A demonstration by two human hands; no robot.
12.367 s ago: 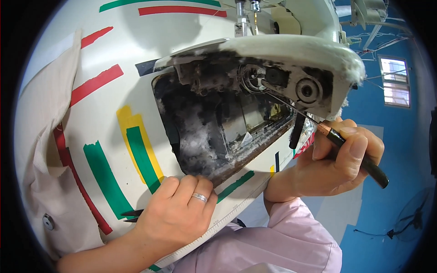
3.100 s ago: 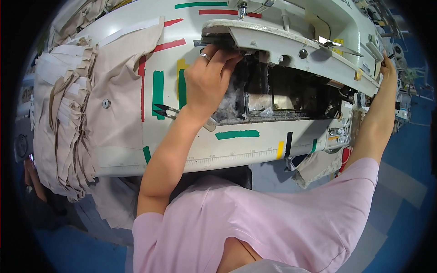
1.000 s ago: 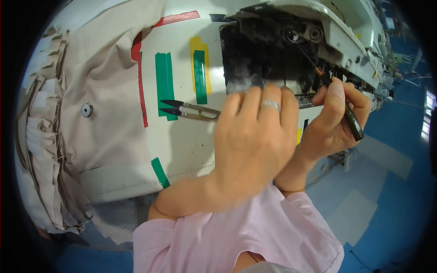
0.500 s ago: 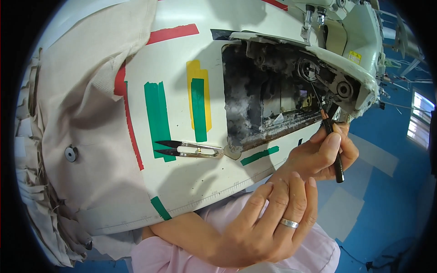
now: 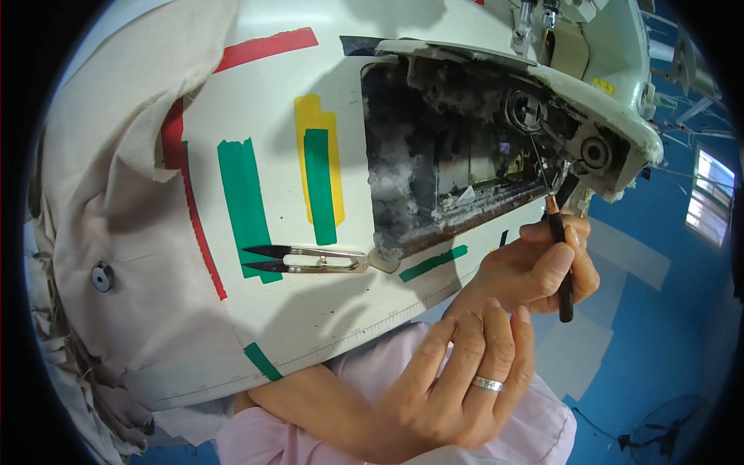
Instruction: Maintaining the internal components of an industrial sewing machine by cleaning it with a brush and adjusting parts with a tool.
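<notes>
**Q:** What surrounds the work?

**A:** A white sewing table (image 5: 310,325) striped with red, green and yellow tape, beige fabric (image 5: 101,232) heaped over its left side. An opened sewing machine (image 5: 496,132) fills the upper right, its lint-clogged cavity exposed. Thread snips (image 5: 306,260) lie flat on the table, blades pointing left.

**Q:** And the hands?

**A:** The right hand (image 5: 535,267) pinches a slim black tool (image 5: 559,263) between thumb and fingers, just below the machine's edge. Its long axis runs near upright, copper collar and fine wire tip aimed up into the mechanism. The left hand (image 5: 457,387), ringed, hangs empty beneath, fingers loosely together and slightly curled, partly covering the right wrist.
</notes>
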